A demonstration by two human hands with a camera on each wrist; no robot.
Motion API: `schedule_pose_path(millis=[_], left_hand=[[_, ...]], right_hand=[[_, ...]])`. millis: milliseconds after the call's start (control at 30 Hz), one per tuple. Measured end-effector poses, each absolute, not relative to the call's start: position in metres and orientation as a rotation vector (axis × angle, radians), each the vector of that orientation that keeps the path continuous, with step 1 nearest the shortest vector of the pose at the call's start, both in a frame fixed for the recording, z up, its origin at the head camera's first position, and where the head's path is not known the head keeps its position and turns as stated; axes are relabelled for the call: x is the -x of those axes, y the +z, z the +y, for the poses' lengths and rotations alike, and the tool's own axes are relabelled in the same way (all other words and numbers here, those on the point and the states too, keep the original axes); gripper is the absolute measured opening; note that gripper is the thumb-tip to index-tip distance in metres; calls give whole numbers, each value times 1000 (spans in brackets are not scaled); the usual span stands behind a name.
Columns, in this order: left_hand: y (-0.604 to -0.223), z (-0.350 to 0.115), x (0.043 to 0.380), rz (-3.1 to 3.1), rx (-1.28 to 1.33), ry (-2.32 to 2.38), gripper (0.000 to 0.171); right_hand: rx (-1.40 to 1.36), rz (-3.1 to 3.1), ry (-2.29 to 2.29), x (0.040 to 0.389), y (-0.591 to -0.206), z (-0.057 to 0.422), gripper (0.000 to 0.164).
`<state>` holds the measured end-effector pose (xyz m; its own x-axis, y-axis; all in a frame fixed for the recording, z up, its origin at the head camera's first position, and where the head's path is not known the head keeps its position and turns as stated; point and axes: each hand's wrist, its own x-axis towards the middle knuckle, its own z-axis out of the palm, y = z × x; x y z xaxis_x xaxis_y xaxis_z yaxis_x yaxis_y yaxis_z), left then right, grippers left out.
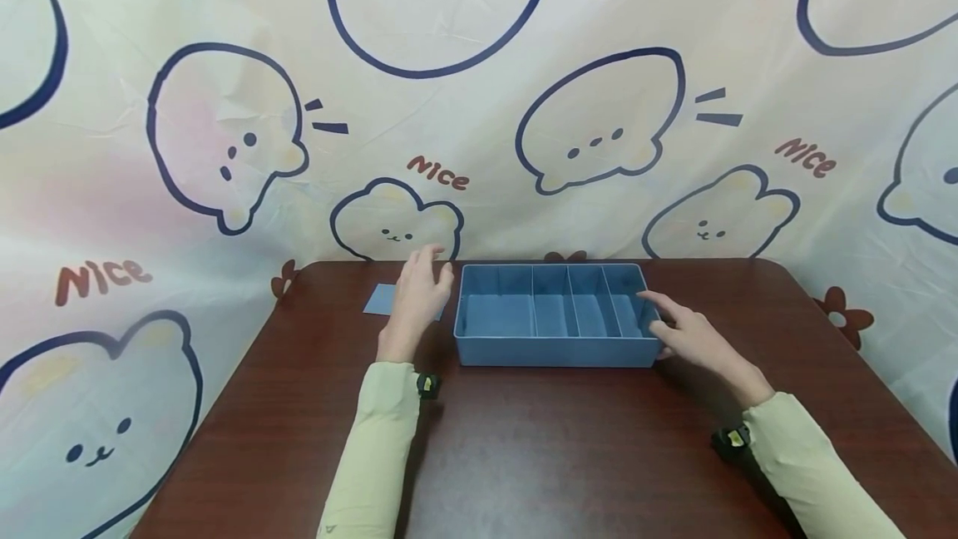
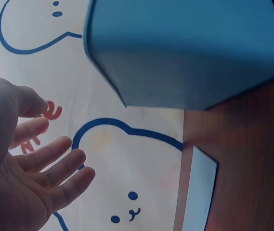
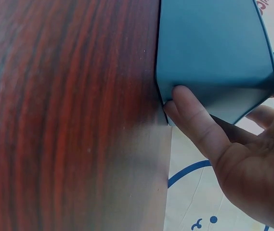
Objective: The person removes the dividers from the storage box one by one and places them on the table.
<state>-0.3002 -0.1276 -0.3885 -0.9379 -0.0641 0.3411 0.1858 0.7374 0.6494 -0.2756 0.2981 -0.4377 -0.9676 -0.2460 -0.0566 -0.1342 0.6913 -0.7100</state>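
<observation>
A blue plastic organizer box (image 1: 554, 353) with thin dividers and several compartments stands at the back of the table. My right hand (image 1: 699, 341) holds its right end. In the right wrist view, fingers (image 3: 194, 113) of that hand touch the outer end wall low down, while others reach up toward the rim. My left hand (image 1: 419, 294) hovers left of the box, apart from it. Its fingers are spread and loosely bent in the left wrist view, with nothing in them. A flat light-blue piece (image 1: 380, 299) lies on the table, partly hidden behind the left hand.
The dark brown wooden table (image 1: 524, 456) ends just behind the box. A cloth (image 1: 479, 123) printed with cartoon bears hangs behind and beside it. Each wrist carries a small black device.
</observation>
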Motion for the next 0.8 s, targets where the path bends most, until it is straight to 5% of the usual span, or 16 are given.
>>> schedule_pose_path(millis=[800], left_hand=[[-388,-87,293,-2566,150,-1121,40]], right_hand=[[309,2744,-1146,276,-438,299,60]])
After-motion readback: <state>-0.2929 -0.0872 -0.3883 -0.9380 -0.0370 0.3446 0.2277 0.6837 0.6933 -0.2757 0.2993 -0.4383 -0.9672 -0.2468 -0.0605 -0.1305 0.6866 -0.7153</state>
